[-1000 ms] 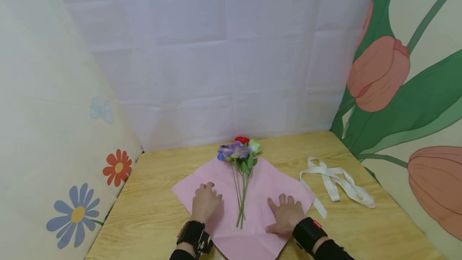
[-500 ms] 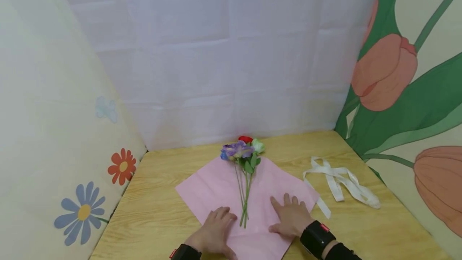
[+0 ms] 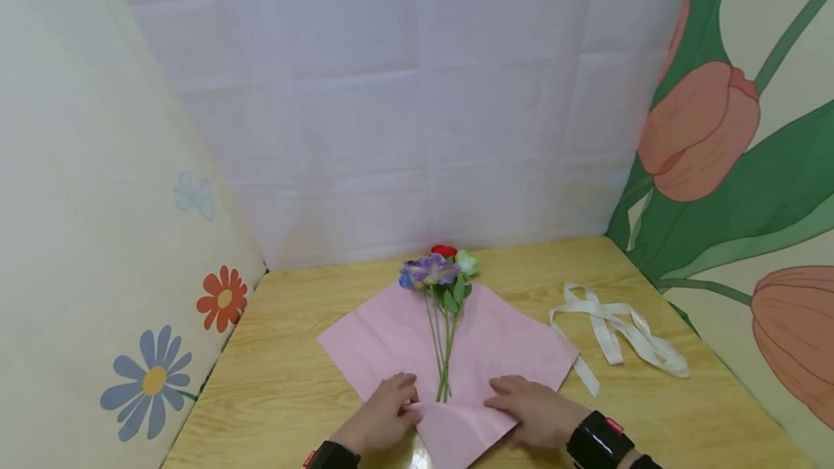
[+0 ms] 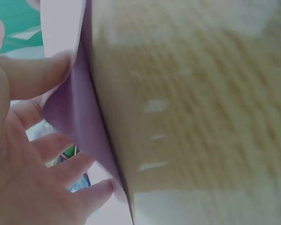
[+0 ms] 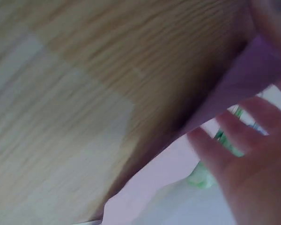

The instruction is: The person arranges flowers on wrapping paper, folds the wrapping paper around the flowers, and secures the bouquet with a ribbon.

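A pink sheet of wrapping paper [image 3: 521,339] lies cornerwise on the table, its near corner lifted slightly along a crease. On it rests a small bunch of flowers [image 3: 433,272], purple-blue, red and pale green, stems toward me. My left hand [image 3: 384,415] pinches the paper's near left edge; in the left wrist view the thumb [image 4: 42,75] is on one side and the fingers on the other. The near right edge is pinched by my right hand [image 3: 537,410]. In the right wrist view its fingers [image 5: 239,131] lie behind the raised paper, and the thumb is partly cut off.
A loose white ribbon [image 3: 612,328] lies on the wooden table [image 3: 280,353] to the right, one end by the paper's right corner. White sheeting [image 3: 417,107] hangs behind the table. Painted walls flank both sides.
My left hand has come down and back from the paper's left part to its near edge. My right hand has gone from lying flat to gripping the edge. The near corner has risen.
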